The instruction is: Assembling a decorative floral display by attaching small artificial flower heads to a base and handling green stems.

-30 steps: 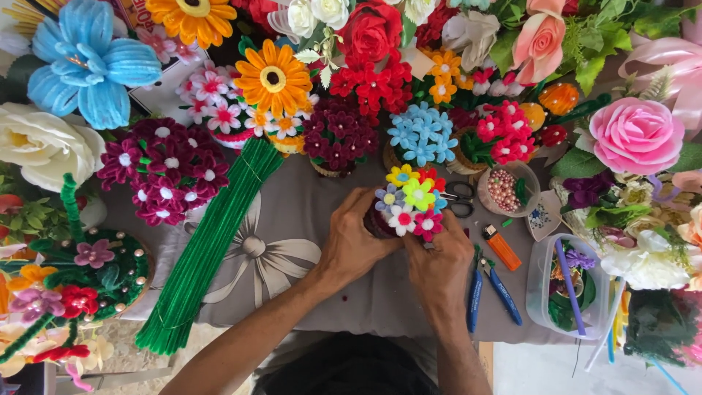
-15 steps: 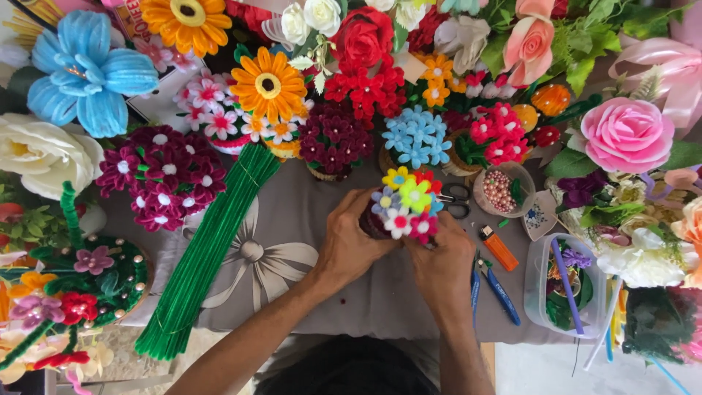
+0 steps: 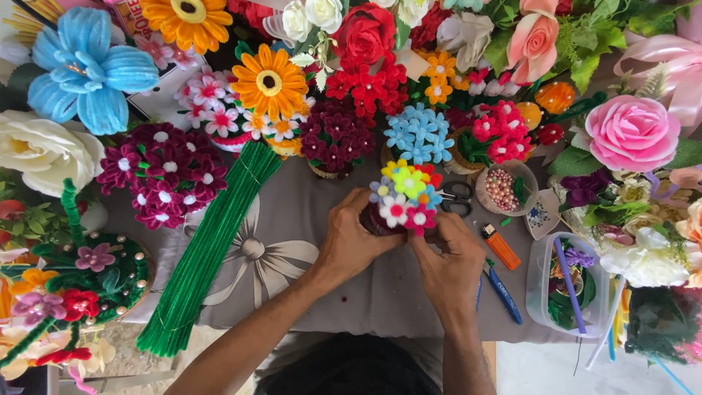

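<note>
Both hands wrap around a small pot of mixed-colour flowers [image 3: 404,199], left grip [image 3: 356,238] and right grip [image 3: 447,252] pressed on its sides, keeping it upright. Scissors [image 3: 458,197] lie just behind.

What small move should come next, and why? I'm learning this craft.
Probably nudge the pink flower inward: the right hand touches that edge of the posy while the left hand steadies its base.

- Left hand [image 3: 351,245] and right hand [image 3: 450,267]: bare, without gloves, rings or a watch.
- Both forearms bare up to the lower frame edge; no sleeves show.
- Short, unpainted fingernails.
</note>
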